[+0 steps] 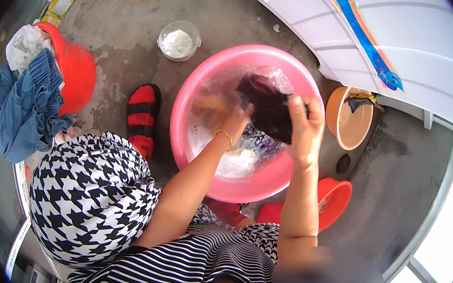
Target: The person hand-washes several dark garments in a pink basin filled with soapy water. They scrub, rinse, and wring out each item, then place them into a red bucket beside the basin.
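A wet dark cloth (270, 108) is held up over a large pink basin (241, 193) of soapy water. My right hand (307, 127) grips the cloth's right edge, with the thumb on top. At the cloth's left side is my left hand (235, 123), blurred and wearing a thin gold-coloured bracelet (225, 136); whether its fingers close on the cloth is unclear. White suds (234, 163) float below my hands. More dark fabric (266, 142) shows in the water beneath the cloth. A blurred orange-tan shape (210, 102) lies left of the cloth.
A clear tub of white powder (177, 43) stands beyond the basin. Left, clothes (25, 106) hang over a red bucket (76, 76), near several bottles (61, 2). An orange basin (349, 128) and a red container (335, 202) stand right. A white ribbed panel (307, 16) borders the far side.
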Motion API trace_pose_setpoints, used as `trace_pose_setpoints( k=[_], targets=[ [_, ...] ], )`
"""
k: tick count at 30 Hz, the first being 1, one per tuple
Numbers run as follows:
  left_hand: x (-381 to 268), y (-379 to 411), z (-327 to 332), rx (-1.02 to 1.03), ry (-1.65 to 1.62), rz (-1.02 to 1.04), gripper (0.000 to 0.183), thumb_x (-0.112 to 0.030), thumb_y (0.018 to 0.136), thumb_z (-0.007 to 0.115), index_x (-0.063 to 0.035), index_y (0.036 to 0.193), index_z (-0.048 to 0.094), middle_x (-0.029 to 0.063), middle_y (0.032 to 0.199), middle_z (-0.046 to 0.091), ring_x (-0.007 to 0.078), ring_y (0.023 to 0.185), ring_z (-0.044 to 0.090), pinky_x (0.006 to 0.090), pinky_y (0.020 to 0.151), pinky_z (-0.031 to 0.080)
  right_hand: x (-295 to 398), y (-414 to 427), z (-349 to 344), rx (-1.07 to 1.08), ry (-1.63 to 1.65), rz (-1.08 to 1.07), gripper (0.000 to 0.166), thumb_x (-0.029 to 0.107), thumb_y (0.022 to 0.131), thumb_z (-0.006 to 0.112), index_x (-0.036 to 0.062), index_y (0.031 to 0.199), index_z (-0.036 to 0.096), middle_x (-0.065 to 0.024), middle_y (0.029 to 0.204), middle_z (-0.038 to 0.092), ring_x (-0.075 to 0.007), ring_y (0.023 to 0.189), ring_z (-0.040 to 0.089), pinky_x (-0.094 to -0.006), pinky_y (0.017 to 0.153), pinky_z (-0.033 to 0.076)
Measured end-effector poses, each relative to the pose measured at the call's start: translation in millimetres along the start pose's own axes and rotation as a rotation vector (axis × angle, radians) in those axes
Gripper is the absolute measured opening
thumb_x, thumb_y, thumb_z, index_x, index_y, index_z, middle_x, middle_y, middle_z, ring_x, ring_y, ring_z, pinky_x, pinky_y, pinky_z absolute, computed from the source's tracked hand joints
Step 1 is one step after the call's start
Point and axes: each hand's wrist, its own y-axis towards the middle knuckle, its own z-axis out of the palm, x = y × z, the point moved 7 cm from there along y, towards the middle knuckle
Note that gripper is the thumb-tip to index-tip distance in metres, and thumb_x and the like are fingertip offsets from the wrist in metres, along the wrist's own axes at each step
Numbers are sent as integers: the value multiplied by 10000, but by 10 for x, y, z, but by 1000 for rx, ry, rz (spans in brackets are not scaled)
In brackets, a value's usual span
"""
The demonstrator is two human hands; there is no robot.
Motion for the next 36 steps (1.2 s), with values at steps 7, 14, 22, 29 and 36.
trace_pose_setpoints(
  k=[7,14,22,29,36],
  targets=[
    [93,-297,84,456,715,-372,390,-155,816,496,-60,1190,548,178,1034,615,274,922,608,361,833,466,-299,453,-199,57,-200,-208,288,24,861,565,43,1149,563,-24,1065,572,-119,993,508,-256,912,382],
    [-823,-208,-175,134,770,-206,316,-208,839,526,-59,1110,591,207,1135,571,323,1036,558,410,908,418,-1763,270,-132,-349,-708,42,655,200,774,657,134,1347,346,-263,1301,349,-388,1202,401,-433,975,378],
    [-349,101,-383,-261,-219,54,567,-435,894,527,-66,1308,411,163,1353,395,252,1237,407,350,1002,348,-1804,137,275,-79,-1195,224,221,190,792,585,98,992,563,-142,1007,620,-351,959,560,-438,833,442],
    [141,4,-108,-71,-1132,-409,417,-451,857,597,-81,1050,600,16,1015,594,115,887,554,262,715,472,-389,-568,623,-112,-506,-173,181,30,713,607,65,889,629,-134,808,585,-311,782,573,-386,720,463],
    [-288,-58,-93,-142,-714,-312,327,-291,880,567,-5,1030,615,77,961,610,158,855,585,295,731,473,-826,-242,389,-138,-738,-536,253,96,723,574,157,965,620,-84,761,571,-270,677,573,-405,627,475]
  ],
)
